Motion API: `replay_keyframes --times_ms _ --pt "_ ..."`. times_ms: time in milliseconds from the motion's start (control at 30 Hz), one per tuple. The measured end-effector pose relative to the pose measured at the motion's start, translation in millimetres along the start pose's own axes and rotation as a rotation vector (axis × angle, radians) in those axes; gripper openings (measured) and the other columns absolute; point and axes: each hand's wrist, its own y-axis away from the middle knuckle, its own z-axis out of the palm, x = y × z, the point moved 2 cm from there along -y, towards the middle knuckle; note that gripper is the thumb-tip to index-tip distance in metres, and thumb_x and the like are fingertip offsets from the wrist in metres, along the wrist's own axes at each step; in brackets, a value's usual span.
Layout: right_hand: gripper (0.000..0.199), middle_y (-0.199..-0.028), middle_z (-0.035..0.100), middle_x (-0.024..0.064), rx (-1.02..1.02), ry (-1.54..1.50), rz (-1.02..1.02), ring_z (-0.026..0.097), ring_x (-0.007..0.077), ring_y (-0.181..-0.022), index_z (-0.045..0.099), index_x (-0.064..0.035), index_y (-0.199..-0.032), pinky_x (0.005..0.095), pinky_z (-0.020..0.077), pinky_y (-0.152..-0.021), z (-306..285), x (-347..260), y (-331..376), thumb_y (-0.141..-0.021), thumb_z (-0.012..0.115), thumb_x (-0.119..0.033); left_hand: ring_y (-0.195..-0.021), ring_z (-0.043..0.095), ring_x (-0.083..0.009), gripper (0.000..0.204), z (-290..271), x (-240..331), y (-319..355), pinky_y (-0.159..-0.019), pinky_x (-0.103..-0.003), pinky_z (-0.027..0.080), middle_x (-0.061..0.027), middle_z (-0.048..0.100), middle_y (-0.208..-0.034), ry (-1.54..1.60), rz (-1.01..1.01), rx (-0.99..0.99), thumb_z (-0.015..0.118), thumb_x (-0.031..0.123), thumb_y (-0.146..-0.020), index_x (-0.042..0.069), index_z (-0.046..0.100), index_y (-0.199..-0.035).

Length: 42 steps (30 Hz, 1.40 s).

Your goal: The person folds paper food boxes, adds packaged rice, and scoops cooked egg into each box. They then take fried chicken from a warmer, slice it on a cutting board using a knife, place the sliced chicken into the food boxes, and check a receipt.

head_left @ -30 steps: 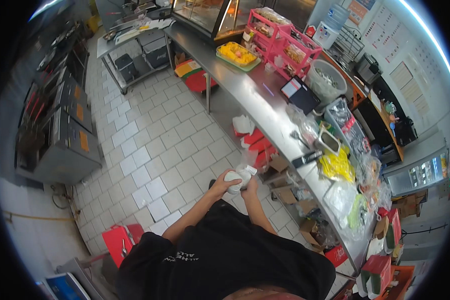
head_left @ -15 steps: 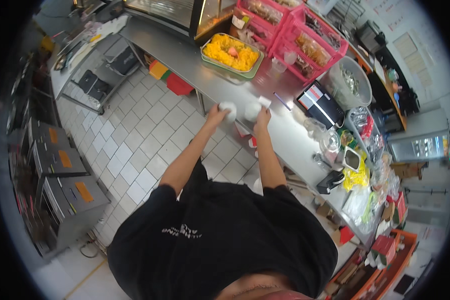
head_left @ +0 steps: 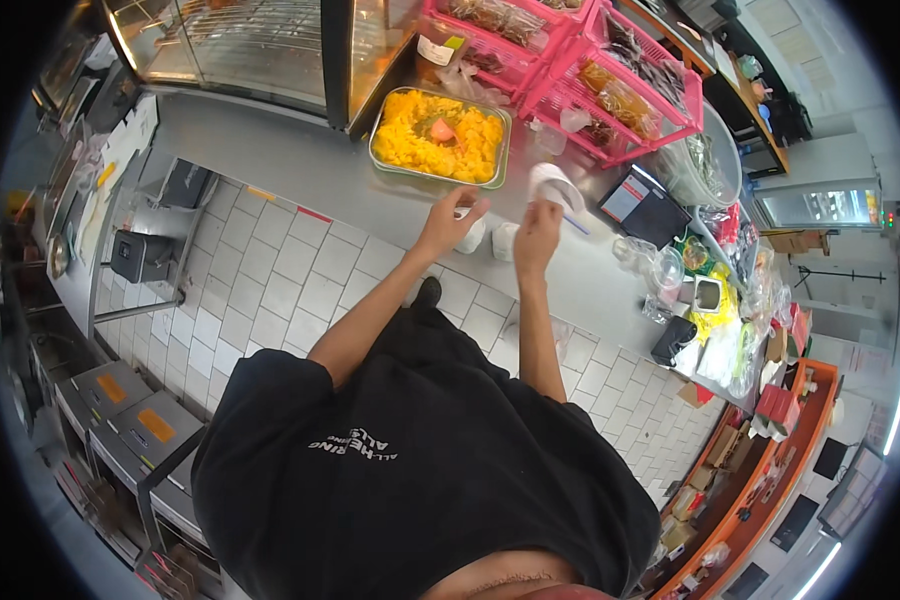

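Since half a second ago — view swung, counter [head_left: 300, 150] now fills more of the frame; right hand [head_left: 538, 238] has let go of its white bundle, moved up slightly and now has a white roll [head_left: 557, 182], blurred. Fingers closed around the roll's near end, roll held over the counter. Right bundle [head_left: 504, 242] sits at the counter's near edge, just left of that hand, apart from it. Left hand [head_left: 452, 228] half open, fingers curled over the left bundle [head_left: 471, 240], touching — grip or just contact, can't tell. Food tray [head_left: 488, 184] beyond the left hand; tablet [head_left: 645, 205] off to the right.
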Motion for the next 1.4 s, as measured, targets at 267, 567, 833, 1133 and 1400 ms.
replay_keyframes --times_ms 267,567,833,1133,1400 --pt "0.03 -0.097 0.058 0.0158 -0.411 -0.278 -0.157 0.061 0.0267 -0.083 0.061 -0.0036 -0.117 0.0358 0.0479 -0.071 16.5 -96.2 16.8 -0.088 0.057 -0.004 -0.086 0.064 -0.0177 0.038 -61.6 68.2 -27.4 -0.079 -0.03 0.05 -0.0059 0.066 -0.098 0.928 -0.368 -0.092 0.061 0.032 -0.094 0.004 0.056 -0.121" --pt "0.044 -0.123 0.059 0.0086 -0.484 -1.159 0.162 0.056 0.019 -0.106 0.053 -0.0022 -0.128 0.0339 0.0459 -0.088 69.3 -157.5 -57.5 -0.087 0.064 -0.011 -0.058 0.051 -0.0108 0.019 -145.6 105.8 -1.0 -0.06 -0.028 0.044 0.0018 0.048 -0.065 1.28 -0.114 -0.46 0.054 0.028 -0.089 0.009 0.054 -0.085" --pt "0.02 -0.093 0.069 0.0072 -0.919 -0.976 -0.185 0.064 0.0136 -0.085 0.068 0.0017 -0.098 0.0264 0.0504 -0.079 137.8 -300.3 -137.4 -0.079 0.072 0.002 -0.066 0.055 -0.0125 0.028 -253.3 118.1 -3.6 -0.062 -0.031 0.046 -0.0012 0.053 -0.075 1.494 -0.288 -0.89 0.05 0.033 -0.087 0.008 0.055 -0.097" --pt "0.014 -0.079 0.067 0.0022 -0.381 -0.427 -0.397 0.059 0.0084 -0.071 0.071 -0.0036 -0.091 0.0253 0.0453 -0.063 159.4 -501.4 -237.0 -0.081 0.071 -0.012 -0.084 0.064 -0.0135 0.036 -420.3 227.1 -91.1 -0.074 -0.028 0.05 -0.0081 0.068 -0.094 0.071 0.462 -0.106 0.068 0.017 -0.087 -0.001 0.061 -0.117" --pt "0.023 -0.075 0.069 0.0054 0.044 -0.085 -0.632 0.063 0.0172 -0.071 0.075 -0.0123 -0.095 0.0331 0.0473 -0.07 184.5 -555.7 -377.4 -0.08 0.07 -0.028 -0.068 0.061 -0.0082 0.021 -455.6 286.5 -168.1 -0.059 -0.024 0.047 -0.0076 0.068 -0.078 0.253 0.595 0.014 0.063 0.016 -0.091 -0.003 0.065 -0.099"
